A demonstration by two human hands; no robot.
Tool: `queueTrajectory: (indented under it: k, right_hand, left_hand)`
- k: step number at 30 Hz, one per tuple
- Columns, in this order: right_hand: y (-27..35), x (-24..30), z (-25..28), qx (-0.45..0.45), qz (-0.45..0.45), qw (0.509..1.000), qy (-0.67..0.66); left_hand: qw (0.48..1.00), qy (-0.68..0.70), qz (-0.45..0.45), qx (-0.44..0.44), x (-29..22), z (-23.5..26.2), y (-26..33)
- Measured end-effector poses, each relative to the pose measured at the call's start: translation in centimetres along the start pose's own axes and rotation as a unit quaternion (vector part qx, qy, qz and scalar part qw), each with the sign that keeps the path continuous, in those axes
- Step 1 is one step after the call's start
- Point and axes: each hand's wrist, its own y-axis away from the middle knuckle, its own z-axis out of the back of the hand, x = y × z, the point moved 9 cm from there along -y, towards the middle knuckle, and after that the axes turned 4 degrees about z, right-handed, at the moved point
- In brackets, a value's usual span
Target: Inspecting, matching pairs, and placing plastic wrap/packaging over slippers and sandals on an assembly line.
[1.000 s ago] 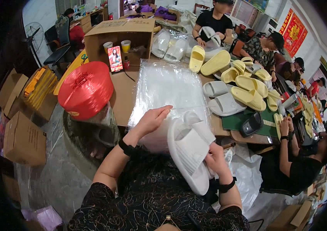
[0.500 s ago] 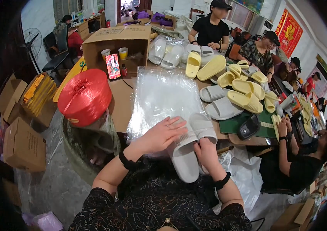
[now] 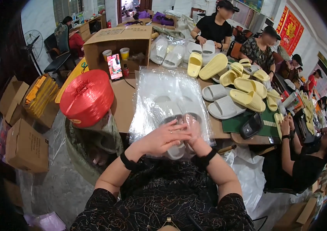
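A pair of light grey slippers (image 3: 190,109) lies mostly inside a clear plastic bag (image 3: 144,90) on the table in front of me, with the heel ends sticking out toward my body. My right hand (image 3: 193,129) is at the slippers, its fingers partly under the film and blurred by glare, gripping near the straps. Across the bag's near end lies my left hand (image 3: 163,135), its fingers stretched out and reaching over to my right hand.
Yellow slippers (image 3: 248,87) and grey slippers (image 3: 225,107) are piled to the right, beside a black slipper (image 3: 251,125) on a green mat. At left stand a red twine roll (image 3: 86,98) and an open carton (image 3: 117,36) with a phone (image 3: 114,67) before it. Co-workers sit along the right.
The grey slippers have moved forward from above my lap into the clear bag. My right hand went with them under the film; my left hand shifted slightly down beside it.
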Motion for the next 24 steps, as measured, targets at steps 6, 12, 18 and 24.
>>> queueTrajectory:
  k: [6,12,18,24]
  right_hand:
    - [0.1,4.4,-4.1,-0.025,0.278,0.762,0.584]
    - [3.8,3.5,-5.5,0.047,0.342,0.743,0.574]
    - [0.2,5.9,-3.0,-0.086,0.375,0.736,0.558]
    - [-5.4,5.3,-3.6,-0.103,0.208,0.733,0.639]
  left_hand:
    - [0.962,-0.148,0.116,-0.199,3.5,5.3,3.0]
    - [0.97,-0.118,0.133,-0.166,4.2,4.9,3.1]
    - [0.991,-0.047,0.072,-0.099,1.6,2.6,1.8]
    - [0.995,0.008,0.07,-0.072,-0.3,2.2,1.8]
